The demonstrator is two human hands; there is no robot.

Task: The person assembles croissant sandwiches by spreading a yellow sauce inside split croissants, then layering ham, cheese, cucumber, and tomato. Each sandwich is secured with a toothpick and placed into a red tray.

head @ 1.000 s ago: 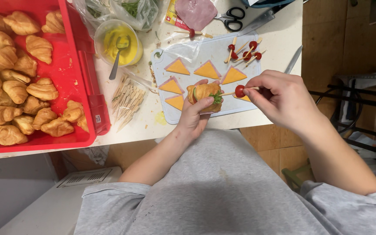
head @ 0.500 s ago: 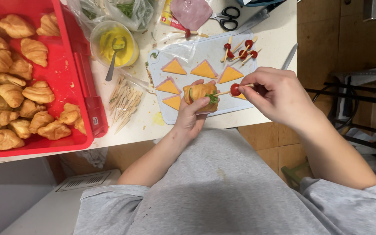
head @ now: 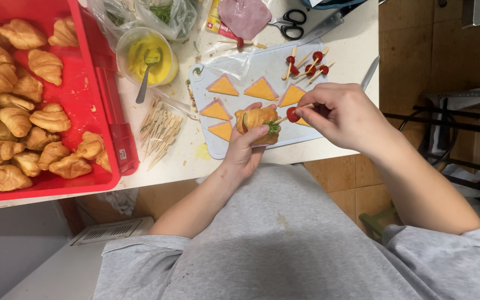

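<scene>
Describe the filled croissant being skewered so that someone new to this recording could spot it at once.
Start at the pale cutting board at the table's near edge, right of the red tray of plain croissants. At the board's front, the left hand grips one filled croissant. Unlike the tray's croissants, it shows green leaves, and the right hand has a wooden pick with a cherry tomato at its side.

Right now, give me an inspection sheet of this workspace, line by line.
Surface: pale countertop, crumbs and a yellow smear.
Job's things: filled croissant over the white cutting board; tomato skewer at its side.
Clutter: red tray of croissants, cheese triangles, toothpicks, yellow sauce tub, spare tomato skewers, scissors, knife.
Grippers: left hand holds the croissant; right hand pinches the skewer.
Cables: nothing seen.
Surroundings: wooden floor, dark metal frame.
</scene>
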